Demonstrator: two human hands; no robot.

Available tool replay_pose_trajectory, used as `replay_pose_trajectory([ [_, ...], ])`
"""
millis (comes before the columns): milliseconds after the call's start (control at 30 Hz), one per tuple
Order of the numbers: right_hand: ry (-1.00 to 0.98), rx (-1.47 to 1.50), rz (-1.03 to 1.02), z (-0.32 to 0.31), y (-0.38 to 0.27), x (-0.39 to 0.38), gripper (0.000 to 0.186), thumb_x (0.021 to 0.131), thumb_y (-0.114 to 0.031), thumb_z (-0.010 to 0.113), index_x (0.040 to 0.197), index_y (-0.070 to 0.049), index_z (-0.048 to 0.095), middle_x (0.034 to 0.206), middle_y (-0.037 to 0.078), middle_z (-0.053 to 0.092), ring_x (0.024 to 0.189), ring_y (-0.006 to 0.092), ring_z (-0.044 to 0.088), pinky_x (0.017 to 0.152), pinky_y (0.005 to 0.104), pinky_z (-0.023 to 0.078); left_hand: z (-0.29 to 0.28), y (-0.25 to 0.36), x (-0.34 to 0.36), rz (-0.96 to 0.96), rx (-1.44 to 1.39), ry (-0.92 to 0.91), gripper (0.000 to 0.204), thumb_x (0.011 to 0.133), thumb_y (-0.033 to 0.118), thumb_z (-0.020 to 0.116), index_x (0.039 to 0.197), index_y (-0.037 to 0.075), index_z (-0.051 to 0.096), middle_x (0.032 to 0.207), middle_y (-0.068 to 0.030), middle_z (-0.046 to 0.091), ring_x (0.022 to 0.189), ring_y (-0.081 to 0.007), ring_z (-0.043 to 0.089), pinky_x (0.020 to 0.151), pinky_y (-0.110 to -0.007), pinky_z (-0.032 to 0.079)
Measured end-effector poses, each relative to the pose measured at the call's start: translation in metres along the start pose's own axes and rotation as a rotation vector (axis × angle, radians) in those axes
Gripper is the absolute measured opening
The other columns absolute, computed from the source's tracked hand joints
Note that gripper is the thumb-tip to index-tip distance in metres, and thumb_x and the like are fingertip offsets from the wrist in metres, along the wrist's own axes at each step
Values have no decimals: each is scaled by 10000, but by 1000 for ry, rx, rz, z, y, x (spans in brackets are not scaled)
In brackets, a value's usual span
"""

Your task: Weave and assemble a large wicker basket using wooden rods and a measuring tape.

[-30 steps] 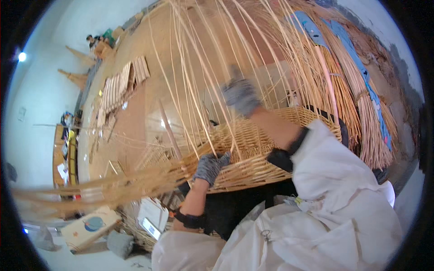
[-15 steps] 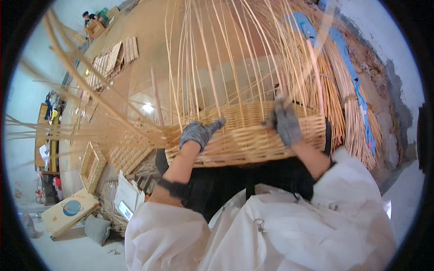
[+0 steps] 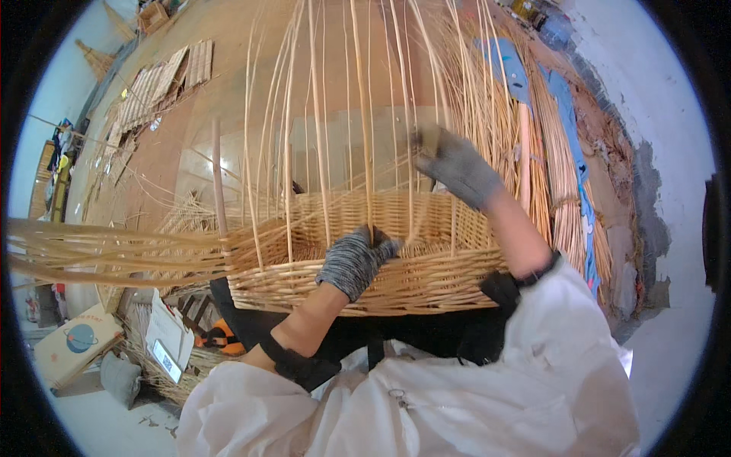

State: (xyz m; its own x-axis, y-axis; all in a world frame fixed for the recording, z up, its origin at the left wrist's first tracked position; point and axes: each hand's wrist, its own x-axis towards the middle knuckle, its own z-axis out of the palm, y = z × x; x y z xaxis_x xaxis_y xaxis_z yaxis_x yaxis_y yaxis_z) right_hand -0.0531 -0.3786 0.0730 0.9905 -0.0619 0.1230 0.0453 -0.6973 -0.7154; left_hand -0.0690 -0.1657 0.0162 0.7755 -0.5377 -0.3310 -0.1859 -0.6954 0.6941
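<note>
A half-woven wicker basket lies across my lap, with tall upright wicker rods rising from its walls. My left hand, in a grey knitted glove, is closed at the near wall's rim, around the foot of one upright rod. My right hand, gloved in grey too, is raised above the basket's right half beside the uprights. Its fingertips are smeared by motion, and whether they grip a rod cannot be made out. From the basket's left end a bundle of long wicker strands sticks out sideways.
Bundled wicker rods and a blue cloth lie along the right wall. Woven panels rest on the floor at far left. Near left are a printed box, a grey pouch, a phone and an orange-and-black tool.
My right hand has lifted off the basket's rim and moved up among the uprights. The left hand has slid right along the near wall. The view has shifted, so the basket sits lower.
</note>
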Motion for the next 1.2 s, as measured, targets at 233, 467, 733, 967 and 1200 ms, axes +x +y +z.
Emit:
replay_pose_trajectory([
  [233, 269, 251, 220, 10, 7, 8, 587, 821, -193, 505, 1311, -62, 210, 1124, 184, 468, 908, 236, 520, 750, 312, 445, -1, -14, 17, -42, 58, -89, 481, 728, 462, 585, 864, 1, 587, 795, -176, 611, 805, -297, 583, 759, -343, 430],
  [467, 681, 666, 147, 16, 15, -148, 505, 872, -238, 452, 1306, -81, 249, 825, 72, 541, 661, 114, 510, 555, 255, 443, -3, 26, 23, -143, -36, -227, 533, 669, 506, 616, 926, 40, 619, 898, -134, 614, 875, -253, 576, 782, -328, 427],
  [733, 689, 1129, 291, -34, 107, -190, 177, 759, -162, 621, 835, -81, 483, 768, 54, 536, 757, 212, 559, 667, 363, 501, 41, 66, 44, 247, 436, 210, 789, 660, 442, 661, 1154, -86, 344, 1003, -250, 538, 935, -328, 541, 815, -354, 422],
  [967, 227, -58, 141, -68, 76, -79, 225, 794, -179, 507, 932, -2, 519, 843, 143, 562, 810, 297, 552, 781, 333, 427, 56, 86, 32, -68, 104, -222, 420, 733, 433, 586, 895, 48, 623, 860, -168, 610, 858, -272, 577, 790, -352, 426],
  [1200, 160, 38, 687, 2, 121, 37, 460, 768, -212, 501, 1204, -95, 412, 1134, 214, 485, 1017, 342, 490, 883, 367, 377, 54, 98, 48, -141, 250, -262, 476, 789, 443, 478, 927, 6, 609, 925, -223, 581, 907, -328, 553, 824, -375, 406],
])
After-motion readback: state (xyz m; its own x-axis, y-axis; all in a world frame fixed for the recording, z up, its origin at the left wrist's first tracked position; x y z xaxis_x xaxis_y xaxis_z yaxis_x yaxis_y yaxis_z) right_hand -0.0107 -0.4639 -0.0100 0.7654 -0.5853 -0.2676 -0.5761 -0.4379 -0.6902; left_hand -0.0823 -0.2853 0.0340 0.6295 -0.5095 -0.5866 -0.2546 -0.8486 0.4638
